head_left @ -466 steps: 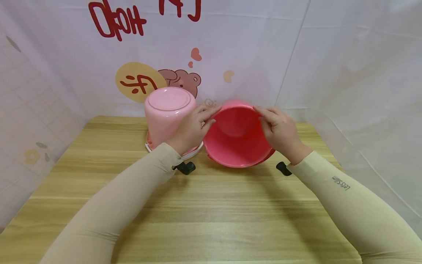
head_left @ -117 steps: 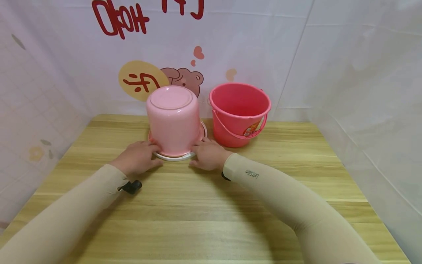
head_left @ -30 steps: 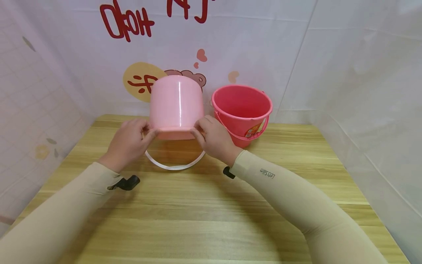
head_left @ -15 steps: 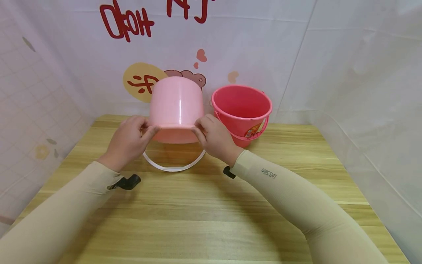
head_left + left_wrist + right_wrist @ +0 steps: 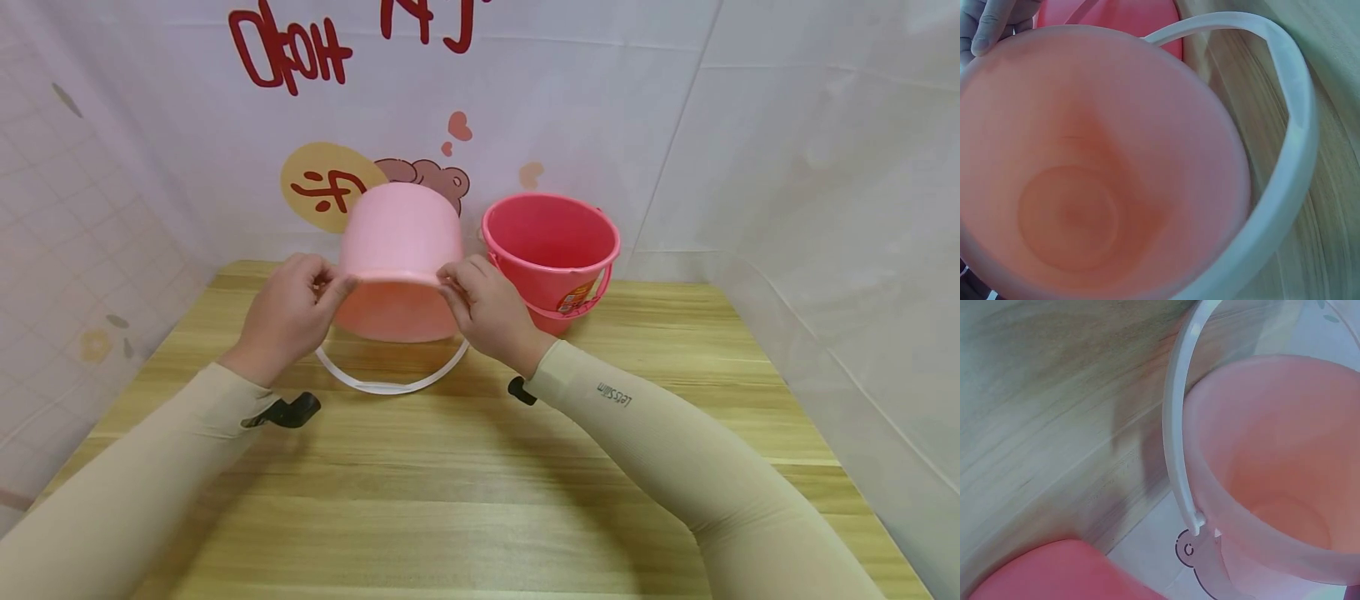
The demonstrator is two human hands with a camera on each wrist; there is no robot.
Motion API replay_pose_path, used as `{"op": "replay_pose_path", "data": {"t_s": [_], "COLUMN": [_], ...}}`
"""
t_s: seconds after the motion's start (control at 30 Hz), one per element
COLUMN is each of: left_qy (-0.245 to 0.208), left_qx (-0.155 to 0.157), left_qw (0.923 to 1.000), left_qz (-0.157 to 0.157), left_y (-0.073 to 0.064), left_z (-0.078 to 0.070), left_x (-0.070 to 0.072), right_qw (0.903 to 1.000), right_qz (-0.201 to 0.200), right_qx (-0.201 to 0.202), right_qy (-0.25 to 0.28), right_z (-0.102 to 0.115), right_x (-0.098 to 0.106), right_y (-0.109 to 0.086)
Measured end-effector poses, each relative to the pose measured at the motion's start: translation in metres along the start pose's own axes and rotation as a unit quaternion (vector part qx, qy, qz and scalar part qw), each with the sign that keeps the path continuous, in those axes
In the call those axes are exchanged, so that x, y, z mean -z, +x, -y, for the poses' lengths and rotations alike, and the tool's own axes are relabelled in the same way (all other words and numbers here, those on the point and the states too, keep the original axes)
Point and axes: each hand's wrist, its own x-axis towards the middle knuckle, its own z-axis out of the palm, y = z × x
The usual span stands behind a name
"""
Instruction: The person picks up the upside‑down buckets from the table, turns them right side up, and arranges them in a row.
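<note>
A light pink bucket [image 5: 401, 229] is tilted at the table's back left, its mouth facing down and toward me. My left hand [image 5: 288, 308] pinches its rim on the left side, thumb in front. On the right side, my right hand [image 5: 495, 317] pinches the same rim. A white bail handle [image 5: 382, 388] hangs forward from the bucket, low over the table. Inside the bucket [image 5: 1072, 156], the left wrist view shows the round base; my right hand's fingers [image 5: 988, 31] show at that view's top left. Neither hand's own fingers show in the right wrist view.
A deeper pink bucket [image 5: 525, 279] stands upright close to the right hand, its handle lowered at the front. The wooden table [image 5: 465, 483] meets white printed cloth walls [image 5: 585, 100] at the back and sides.
Earlier my hands held the deeper pink bucket tipped; it now stands upright. The light pink bucket, upside down before, has been tipped, its near rim rising and its mouth turning further toward me.
</note>
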Motion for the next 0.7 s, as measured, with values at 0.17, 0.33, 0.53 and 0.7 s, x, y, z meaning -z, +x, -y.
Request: {"op": "replay_pose_path", "data": {"t_s": [0.17, 0.33, 0.53, 0.7], "left_qy": [-0.003, -0.005, -0.011, -0.009], "left_qx": [0.011, 0.012, 0.006, 0.007], "left_qw": [0.9999, 0.9999, 0.9999, 0.9998], "left_qz": [-0.001, -0.004, -0.012, -0.015], "left_y": [0.0014, 0.0024, 0.0036, 0.0051], "left_z": [-0.0015, -0.0023, -0.0039, -0.0051], "left_x": [0.0013, 0.0025, 0.002, 0.0006], "right_qw": [0.9996, 0.9993, 0.9993, 0.9998], "right_qz": [-0.016, -0.026, -0.031, -0.019], "right_qx": [0.021, 0.025, 0.019, 0.008], "right_qy": [0.003, 0.001, 0.004, 0.006], "right_z": [-0.0009, -0.0025, -0.0034, -0.0023], "right_x": [0.0002, 0.0008, 0.0009, 0.0015], "right_y": [-0.0001, -0.0008, 0.0001, 0.0009]}}
